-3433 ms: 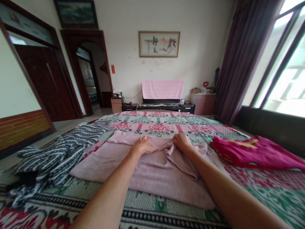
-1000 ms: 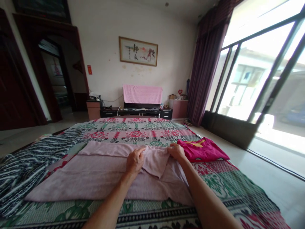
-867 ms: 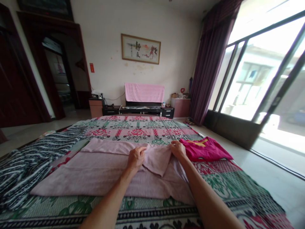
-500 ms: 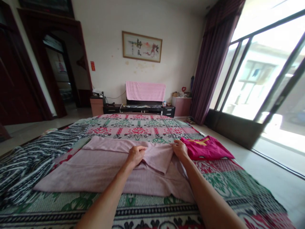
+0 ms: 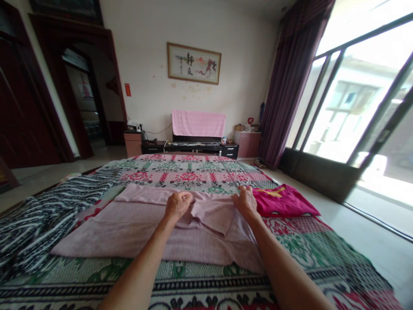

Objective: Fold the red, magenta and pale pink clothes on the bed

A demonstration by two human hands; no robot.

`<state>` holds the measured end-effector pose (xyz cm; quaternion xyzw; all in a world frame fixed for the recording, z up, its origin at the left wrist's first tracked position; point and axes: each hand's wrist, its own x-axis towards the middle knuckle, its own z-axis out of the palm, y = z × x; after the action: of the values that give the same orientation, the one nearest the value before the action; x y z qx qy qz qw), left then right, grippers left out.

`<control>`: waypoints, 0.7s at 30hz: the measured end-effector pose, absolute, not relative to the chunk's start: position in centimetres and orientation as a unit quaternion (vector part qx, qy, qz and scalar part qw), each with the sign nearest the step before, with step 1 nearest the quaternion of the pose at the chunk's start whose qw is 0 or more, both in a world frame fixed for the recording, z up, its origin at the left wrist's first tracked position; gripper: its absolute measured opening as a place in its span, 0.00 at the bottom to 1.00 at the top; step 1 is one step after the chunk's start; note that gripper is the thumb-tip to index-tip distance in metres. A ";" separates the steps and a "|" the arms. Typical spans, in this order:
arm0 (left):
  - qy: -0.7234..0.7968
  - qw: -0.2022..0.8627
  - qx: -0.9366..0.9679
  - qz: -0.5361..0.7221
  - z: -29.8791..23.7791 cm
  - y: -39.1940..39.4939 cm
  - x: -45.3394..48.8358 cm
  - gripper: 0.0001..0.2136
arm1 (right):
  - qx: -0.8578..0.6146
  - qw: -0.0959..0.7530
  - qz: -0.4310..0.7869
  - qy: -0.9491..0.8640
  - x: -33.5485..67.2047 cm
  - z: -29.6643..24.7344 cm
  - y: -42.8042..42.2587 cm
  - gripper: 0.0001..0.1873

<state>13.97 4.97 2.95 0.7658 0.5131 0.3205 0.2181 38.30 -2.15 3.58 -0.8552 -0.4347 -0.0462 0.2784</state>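
Note:
A pale pink shirt [image 5: 129, 232] lies spread across the bed, its far long edge folded over toward me and a short sleeve [image 5: 214, 215] turned down on top. My left hand [image 5: 178, 206] is closed on the folded edge, left of the sleeve, with its fingertips partly hidden. At the sleeve's right, by the shirt's upper corner, my right hand [image 5: 245, 201] pinches the cloth. Just beyond that hand lies a folded magenta garment [image 5: 287, 202] with a yellow mark.
A patterned bedspread [image 5: 187, 165] covers the bed. Striped black-and-white cloth [image 5: 61, 211] is heaped at the left. Past the bed's foot stands a low black cabinet [image 5: 153, 149], with a pink towel [image 5: 198, 122] above it. Glass doors [image 5: 335, 112] are at the right.
My left hand has shifted a little left along the fold, away from the sleeve. My right hand stays at the shirt's right corner. The view has turned slightly.

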 end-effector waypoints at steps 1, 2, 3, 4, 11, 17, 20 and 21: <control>0.530 0.200 0.751 0.338 2.9 5.3 13.7 0.14 | -0.842 0.285 -0.058 -0.454 38.0 3.9 -2.1 0.23; 0.541 0.189 0.744 0.345 2.7 5.5 13.4 0.13 | -0.825 0.291 -0.064 -0.480 37.6 4.2 -2.0 0.22; 0.544 0.183 0.744 0.342 2.4 5.7 13.3 0.13 | -0.806 0.291 -0.059 -0.512 37.3 4.4 -1.9 0.20; 0.542 0.177 0.751 0.333 2.2 5.9 13.2 0.13 | -0.784 0.286 -0.042 -0.549 36.9 4.6 -1.8 0.18; 0.510 0.079 0.821 0.245 0.7 5.5 13.5 0.14 | -0.596 0.226 0.124 -0.760 32.3 4.6 -2.2 0.15; 0.505 0.062 0.819 0.264 0.0 5.7 13.7 0.12 | -0.558 0.237 0.041 -0.794 29.4 3.7 -2.5 0.16; 0.503 0.078 0.805 0.306 -0.4 6.2 13.9 0.12 | -0.560 0.239 0.046 -0.792 29.8 2.7 -1.8 0.09; 0.504 0.089 0.797 0.321 -0.4 6.3 13.9 0.11 | -0.565 0.247 0.054 -0.785 30.0 2.5 -1.5 0.09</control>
<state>13.93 6.30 -0.43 0.7968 0.5041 0.3211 0.0889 30.05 -1.49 2.46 -0.5652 -0.7852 0.0543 0.2472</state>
